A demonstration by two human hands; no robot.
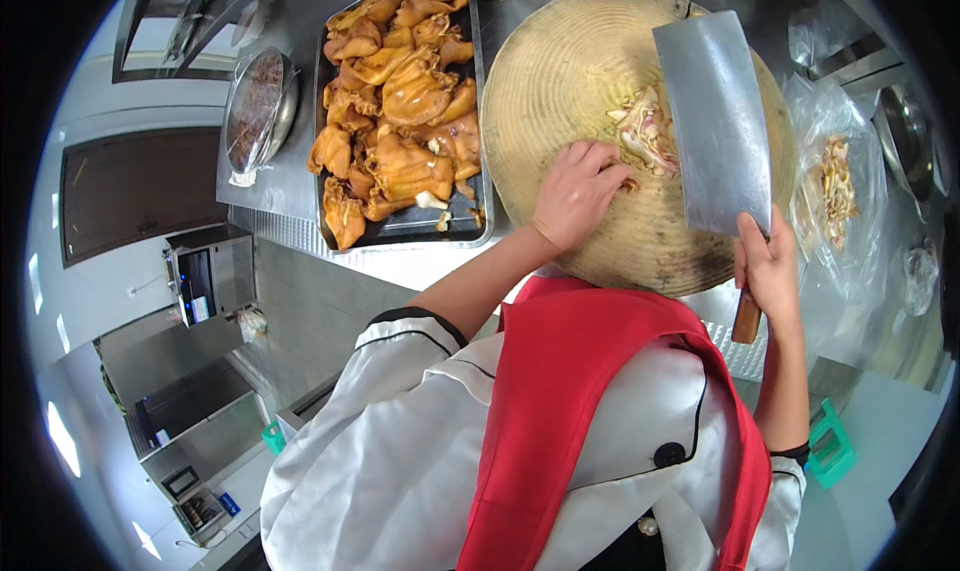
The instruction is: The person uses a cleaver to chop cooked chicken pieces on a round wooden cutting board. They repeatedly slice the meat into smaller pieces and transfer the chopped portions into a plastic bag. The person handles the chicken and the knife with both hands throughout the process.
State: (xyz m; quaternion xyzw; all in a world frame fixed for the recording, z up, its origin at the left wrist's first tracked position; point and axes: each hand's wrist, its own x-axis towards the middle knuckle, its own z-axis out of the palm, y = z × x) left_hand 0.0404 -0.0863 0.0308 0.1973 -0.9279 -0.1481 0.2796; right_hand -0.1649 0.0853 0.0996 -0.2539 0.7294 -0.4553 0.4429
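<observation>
My right hand (766,263) grips the wooden handle of a broad cleaver (716,124), whose wide steel blade is over the right part of a round wooden chopping block (555,68). A small pile of sliced meat (646,132) lies at the block's middle, partly hidden behind the blade. My left hand (581,188) rests on the block just below the pile, fingers curled beside a small brown piece of meat (628,186). Whether the fingers pinch that piece cannot be made out. To the left, a dark metal tray (382,237) holds many glossy brown cooked meat pieces (416,94).
A clear plastic bag (840,196) with sliced meat lies right of the block. Metal bowls stand farther right (904,147) and left of the tray (281,113), the left one covered with plastic film. The steel counter's front edge runs close to my body.
</observation>
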